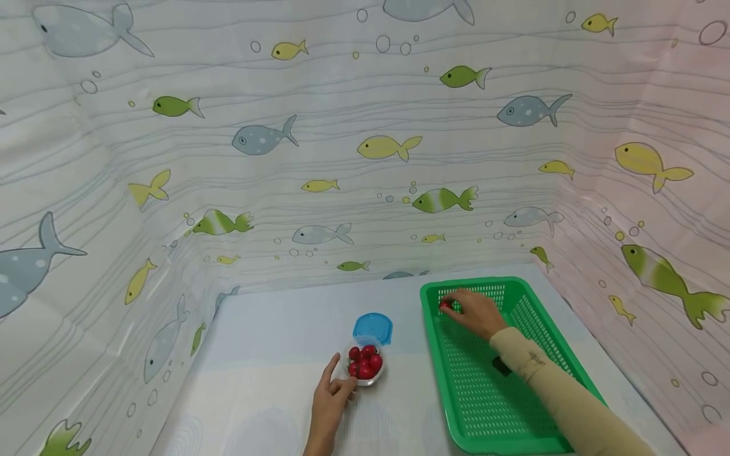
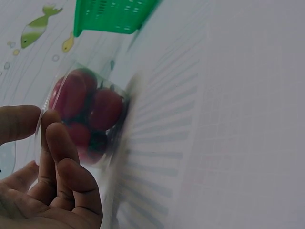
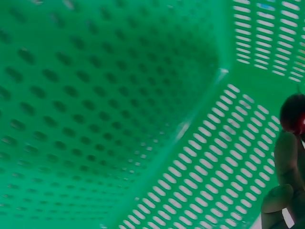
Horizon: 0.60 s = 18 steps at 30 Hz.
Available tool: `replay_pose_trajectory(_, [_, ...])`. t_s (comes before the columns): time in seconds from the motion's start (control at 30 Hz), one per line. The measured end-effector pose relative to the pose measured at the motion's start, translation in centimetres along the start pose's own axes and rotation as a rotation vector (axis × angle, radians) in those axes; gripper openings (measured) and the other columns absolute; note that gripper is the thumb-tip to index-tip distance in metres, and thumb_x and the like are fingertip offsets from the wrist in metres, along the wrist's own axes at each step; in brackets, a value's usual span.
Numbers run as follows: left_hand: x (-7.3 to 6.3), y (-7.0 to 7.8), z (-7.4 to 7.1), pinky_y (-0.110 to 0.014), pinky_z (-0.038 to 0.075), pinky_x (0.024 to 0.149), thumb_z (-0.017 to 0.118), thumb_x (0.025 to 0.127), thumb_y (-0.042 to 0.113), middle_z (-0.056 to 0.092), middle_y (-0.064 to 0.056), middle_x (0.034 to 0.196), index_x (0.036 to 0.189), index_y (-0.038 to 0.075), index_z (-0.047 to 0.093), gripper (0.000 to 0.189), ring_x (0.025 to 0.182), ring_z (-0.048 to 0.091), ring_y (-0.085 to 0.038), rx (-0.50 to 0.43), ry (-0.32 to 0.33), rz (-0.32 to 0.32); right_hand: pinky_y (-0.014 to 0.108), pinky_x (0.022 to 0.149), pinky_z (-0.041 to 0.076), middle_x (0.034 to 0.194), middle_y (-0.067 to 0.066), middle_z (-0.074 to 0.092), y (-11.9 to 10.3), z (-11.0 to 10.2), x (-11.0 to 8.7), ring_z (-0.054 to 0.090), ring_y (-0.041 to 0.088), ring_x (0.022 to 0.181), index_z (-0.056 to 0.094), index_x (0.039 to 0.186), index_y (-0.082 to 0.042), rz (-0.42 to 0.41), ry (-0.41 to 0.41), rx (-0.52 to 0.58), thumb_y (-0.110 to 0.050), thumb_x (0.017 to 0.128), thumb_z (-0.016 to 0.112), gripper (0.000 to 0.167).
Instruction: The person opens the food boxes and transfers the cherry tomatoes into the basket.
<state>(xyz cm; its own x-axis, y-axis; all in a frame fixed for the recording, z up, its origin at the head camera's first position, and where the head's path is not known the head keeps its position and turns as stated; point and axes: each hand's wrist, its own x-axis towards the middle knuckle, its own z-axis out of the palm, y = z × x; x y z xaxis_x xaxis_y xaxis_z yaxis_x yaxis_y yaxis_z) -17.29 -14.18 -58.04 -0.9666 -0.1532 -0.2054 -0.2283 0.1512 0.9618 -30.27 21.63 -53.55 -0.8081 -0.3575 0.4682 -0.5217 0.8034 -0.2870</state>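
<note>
A clear plastic container [image 1: 383, 375] of red cherry tomatoes [image 1: 365, 369] stands on the table. My left hand [image 1: 331, 399] is at its near left side, and in the left wrist view the thumb and a finger pinch its rim while the other fingers curl loosely below. Inside the green basket [image 1: 450, 392], toward its far left corner, my right hand [image 1: 472, 311] holds a single cherry tomato [image 1: 445, 305] between fingertips. That same tomato [image 3: 291, 113] appears at the right edge of the right wrist view, above the basket's slotted wall.
Just behind the container lies a blue lid [image 1: 373, 327], overlapping it in the head view. The basket takes up the right side of the table. A small dark object [image 1: 502, 366] shows beneath the right forearm. Fish-printed sheeting [image 1: 342, 209] surrounds the table.
</note>
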Motion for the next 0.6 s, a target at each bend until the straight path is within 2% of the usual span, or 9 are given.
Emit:
replay_pose_trajectory(0.13, [-0.1, 0.0, -0.1, -0.03, 0.047, 0.069, 0.072, 0.094, 0.029, 0.073, -0.011, 0.088, 0.158, 0.013, 0.034, 0.077, 0.077, 0.062, -0.019, 0.007, -0.001, 0.005, 0.041, 0.072, 0.056, 0.101, 0.002, 0.074, 0.5, 0.8, -0.7, 0.07, 0.02, 0.089, 0.077, 0.109, -0.014, 0.008, -0.058, -0.028, -0.024, 0.088, 0.081, 0.023])
replay_pose_trajectory(0.27, [-0.3, 0.0, -0.3, -0.031, 0.047, 0.068, 0.071, 0.094, 0.026, 0.072, -0.011, 0.088, 0.158, 0.012, 0.033, 0.076, 0.076, 0.061, -0.018, 0.016, -0.003, 0.011, 0.04, 0.071, 0.056, 0.097, 0.0, 0.073, 0.7, 1.5, -1.3, 0.07, 0.019, 0.087, 0.076, 0.107, -0.014, 0.045, -0.119, -0.032, -0.025, 0.09, 0.079, 0.02])
replay_pose_trajectory(0.6, [0.0, -0.2, -0.2, -0.03, 0.047, 0.066, 0.072, 0.095, 0.026, 0.073, -0.01, 0.088, 0.158, 0.011, 0.035, 0.075, 0.075, 0.062, -0.018, 0.01, -0.004, 0.029, 0.037, 0.062, 0.054, 0.089, -0.001, 0.073, 1.0, 2.3, -1.9, 0.068, 0.017, 0.078, 0.076, 0.102, -0.012, 0.082, -0.121, -0.034, -0.022, 0.087, 0.082, 0.019])
